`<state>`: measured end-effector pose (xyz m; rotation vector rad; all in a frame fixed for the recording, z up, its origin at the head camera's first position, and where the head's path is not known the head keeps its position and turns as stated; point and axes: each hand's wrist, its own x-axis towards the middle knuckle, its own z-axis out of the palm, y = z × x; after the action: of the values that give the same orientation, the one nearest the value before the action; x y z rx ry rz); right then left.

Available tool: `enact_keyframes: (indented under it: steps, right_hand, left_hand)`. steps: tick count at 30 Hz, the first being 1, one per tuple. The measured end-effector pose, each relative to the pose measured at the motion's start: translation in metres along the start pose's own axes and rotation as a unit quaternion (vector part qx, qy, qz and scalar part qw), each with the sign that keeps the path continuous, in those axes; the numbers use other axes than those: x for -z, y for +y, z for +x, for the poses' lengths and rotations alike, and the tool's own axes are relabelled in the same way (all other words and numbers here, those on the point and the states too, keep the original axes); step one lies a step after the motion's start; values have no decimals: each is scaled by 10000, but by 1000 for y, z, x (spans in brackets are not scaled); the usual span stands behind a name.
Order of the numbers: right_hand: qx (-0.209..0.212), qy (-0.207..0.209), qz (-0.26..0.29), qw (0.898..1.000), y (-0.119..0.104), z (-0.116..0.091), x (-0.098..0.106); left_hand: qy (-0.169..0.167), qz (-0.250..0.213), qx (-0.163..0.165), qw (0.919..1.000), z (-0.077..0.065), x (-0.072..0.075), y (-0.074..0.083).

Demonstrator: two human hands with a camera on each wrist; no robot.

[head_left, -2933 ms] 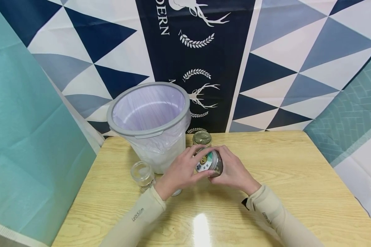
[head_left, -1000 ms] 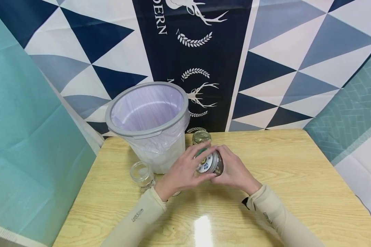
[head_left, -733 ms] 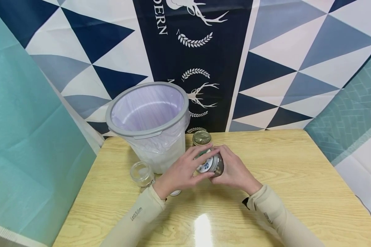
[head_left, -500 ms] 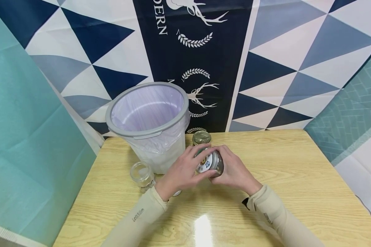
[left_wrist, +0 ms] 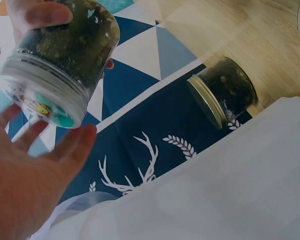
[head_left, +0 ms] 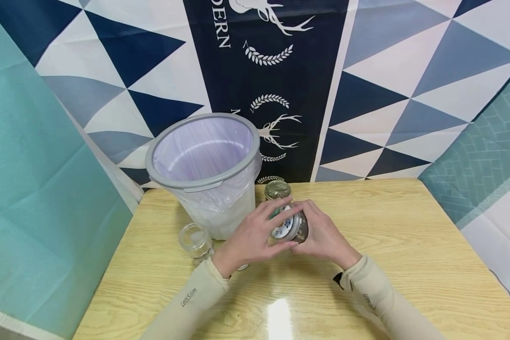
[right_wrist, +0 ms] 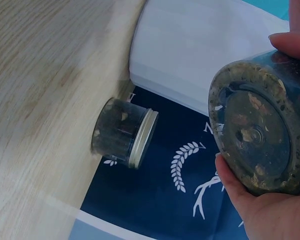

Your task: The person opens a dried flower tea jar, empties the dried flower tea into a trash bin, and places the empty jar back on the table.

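My right hand (head_left: 326, 238) holds a jar (head_left: 302, 229) tilted on its side, gripping its body. Dark chunky contents show through the jar's base (right_wrist: 260, 137) in the right wrist view. My left hand (head_left: 252, 236) has its thumb and fingers spread round the rim of the lid (head_left: 283, 229), which bears a white and green label. In the left wrist view the fingertips lie at the edge of the lid (left_wrist: 42, 97), and it sits on the jar. Behind the hands stands a second dark-filled jar (head_left: 277, 189) with a gold lid.
A bin (head_left: 229, 210) with a grey rim and a clear liner stands at the back left of the wooden table (head_left: 378, 245). By its base is a clear jar (head_left: 194, 240). A small white round edge (head_left: 243, 267) shows beside my left wrist. Patterned cloth hangs behind.
The label on the lid has turned between frames, while my left fingers shift round its rim. The right hand keeps its hold on the jar, almost still. Other things stay put.
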<state>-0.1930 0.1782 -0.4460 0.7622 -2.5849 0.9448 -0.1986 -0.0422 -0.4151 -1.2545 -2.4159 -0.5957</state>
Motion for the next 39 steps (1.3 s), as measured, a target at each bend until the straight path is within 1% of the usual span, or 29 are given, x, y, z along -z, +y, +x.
enact_keyframes:
  steps: [2,5,9,14,18,26,30,35,39]
  right_hand:
    - [28,8,15,10000,0,-1,0]
    - [37,13,44,10000,1,-1,0]
    - [19,26,20,10000,1,-1,-1]
    - [-61,42,-16,10000,1,-1,-2]
    - [-139,17,17,9999,0,0,-1]
    - [-194,-88,79,9997,-2,1,1]
    - [-212,-67,100,9997,-3,1,1]
    - [-233,14,107,9997,-3,0,2]
    - [-284,32,165,9995,-2,-1,3]
  left_hand:
    - [-14,-68,-149,9999,0,0,-1]
    - [-9,-156,-143,9998,0,0,-2]
    - [-10,-199,101,9998,1,-1,-1]
    - [70,-189,447,9988,4,0,4]
    - [196,-133,605,9979,7,0,7]
    - [473,138,843,9952,9,-2,12]
    - [593,-26,1044,9928,9,-3,15]
    - [575,-347,1401,9879,8,-1,16]
    - [572,-498,1474,9862,7,0,16]
